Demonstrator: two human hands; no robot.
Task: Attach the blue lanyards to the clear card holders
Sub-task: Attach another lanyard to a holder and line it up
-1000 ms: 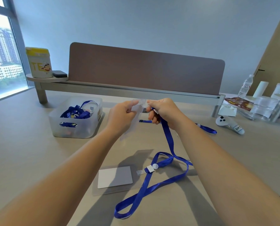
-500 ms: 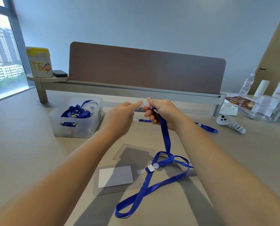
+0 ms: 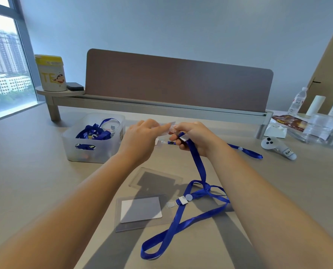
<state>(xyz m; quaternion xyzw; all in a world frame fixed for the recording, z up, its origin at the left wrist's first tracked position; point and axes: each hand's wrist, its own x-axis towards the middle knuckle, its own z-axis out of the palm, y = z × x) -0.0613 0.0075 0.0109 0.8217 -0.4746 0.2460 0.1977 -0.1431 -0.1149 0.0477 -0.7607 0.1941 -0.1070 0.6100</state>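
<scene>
Up at 12 o'clock, the left hand (image 3: 140, 136) and right hand (image 3: 195, 136) meet above the worktop (image 3: 35, 171), both pinching the clear strap (image 3: 168, 129) at the end of a blue lanyard (image 3: 197, 167). Its ribbon drops from the right hand to a loose loop at 6 o'clock. Two clear card holders lie flat below the hands: an empty holder (image 3: 158, 176) and, toward 7 o'clock, a holder with a white card (image 3: 140, 212). At 10 o'clock a clear bin (image 3: 92, 150) holds more lanyards.
</scene>
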